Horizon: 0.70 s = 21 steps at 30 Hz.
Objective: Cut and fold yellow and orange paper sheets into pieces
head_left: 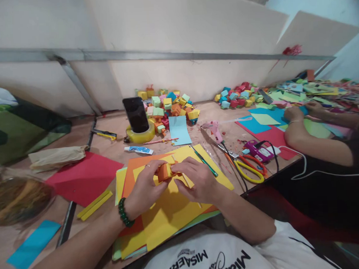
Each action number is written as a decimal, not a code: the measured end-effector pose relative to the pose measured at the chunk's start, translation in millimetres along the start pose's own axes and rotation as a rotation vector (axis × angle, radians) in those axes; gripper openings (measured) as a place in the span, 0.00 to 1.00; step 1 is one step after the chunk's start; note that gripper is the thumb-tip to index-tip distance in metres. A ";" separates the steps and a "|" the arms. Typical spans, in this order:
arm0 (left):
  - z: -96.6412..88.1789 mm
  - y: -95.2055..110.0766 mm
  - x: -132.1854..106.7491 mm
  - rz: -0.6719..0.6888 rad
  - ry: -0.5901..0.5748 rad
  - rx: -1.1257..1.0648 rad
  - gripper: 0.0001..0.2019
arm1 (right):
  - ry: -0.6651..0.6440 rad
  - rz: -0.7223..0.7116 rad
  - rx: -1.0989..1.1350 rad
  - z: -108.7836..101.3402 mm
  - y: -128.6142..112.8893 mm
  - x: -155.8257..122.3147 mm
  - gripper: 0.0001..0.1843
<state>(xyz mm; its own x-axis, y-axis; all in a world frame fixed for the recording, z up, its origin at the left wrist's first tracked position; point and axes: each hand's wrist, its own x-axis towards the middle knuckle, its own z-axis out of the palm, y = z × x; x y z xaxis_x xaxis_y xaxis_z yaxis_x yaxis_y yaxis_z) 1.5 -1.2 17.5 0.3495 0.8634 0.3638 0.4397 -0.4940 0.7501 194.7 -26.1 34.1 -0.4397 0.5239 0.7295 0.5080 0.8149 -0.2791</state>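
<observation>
Both my hands meet over a stack of yellow and orange paper sheets [168, 215] at the table's near edge. My left hand [146, 184], with a green bead bracelet on its wrist, pinches a small folded orange paper piece [164, 171]. My right hand [196, 179] grips the same piece from the right, fingers curled around it. A yellow paper strip [186, 181] lies under my right fingers.
A phone [135, 114] leans in a yellow tape roll [141, 134]. Behind it lies a pile of folded paper cubes [169, 107]. Yellow-handled scissors [249, 167], a glue gun [215, 130], a red sheet [84, 177] and a co-worker's arm [315, 143] at the right surround the work spot.
</observation>
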 end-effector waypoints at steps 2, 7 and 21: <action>0.9 -0.5 0.2 -0.027 -0.002 -0.019 0.13 | 0.027 0.014 0.011 1.4 1.2 -2.0 0.15; 1.6 -2.3 1.3 -0.086 -0.010 -0.124 0.14 | 0.086 0.063 0.071 2.9 4.1 -4.5 0.12; 9.0 -16.4 6.2 -0.093 -0.012 -0.230 0.17 | 0.157 0.140 0.279 6.1 15.2 -12.5 0.14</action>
<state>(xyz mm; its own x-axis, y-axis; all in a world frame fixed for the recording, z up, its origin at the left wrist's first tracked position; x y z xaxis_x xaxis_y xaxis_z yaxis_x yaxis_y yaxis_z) 3.9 11.4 2.5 0.3270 0.9021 0.2817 0.2708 -0.3750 0.8866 203.4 -18.8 16.9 -0.2502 0.6085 0.7531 0.3240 0.7856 -0.5271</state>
